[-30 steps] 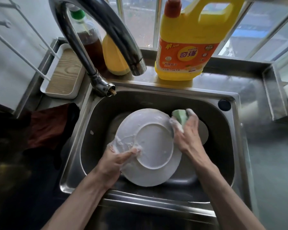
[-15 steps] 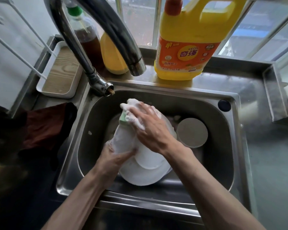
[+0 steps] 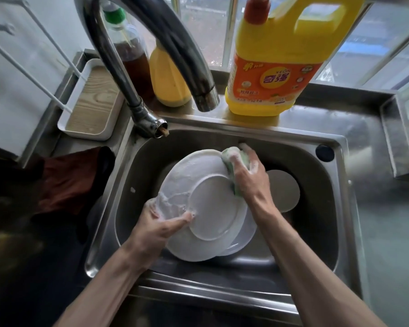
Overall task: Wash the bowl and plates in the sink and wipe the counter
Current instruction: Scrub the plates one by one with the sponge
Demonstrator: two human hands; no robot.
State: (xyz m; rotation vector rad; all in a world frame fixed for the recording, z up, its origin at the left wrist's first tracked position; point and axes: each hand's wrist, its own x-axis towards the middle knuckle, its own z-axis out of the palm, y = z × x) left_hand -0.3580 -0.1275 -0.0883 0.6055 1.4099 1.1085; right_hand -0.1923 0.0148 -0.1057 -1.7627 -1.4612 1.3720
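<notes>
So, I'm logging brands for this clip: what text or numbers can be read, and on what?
"KEON": on the orange label of the yellow jug.
"奇强": large characters on the same label.
Smaller print lower on that label: too blurred to read.
Nothing readable on the brown bottle or elsewhere.

The upper plate [image 3: 206, 204] hides most of a second plate [image 3: 247, 240] and the fingers of the left hand [image 3: 156, 230]; the detergent jug [image 3: 281, 67] is cropped above.

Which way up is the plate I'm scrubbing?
Upside down: the plate shows its foot ring; the left hand grips its rim.
</notes>
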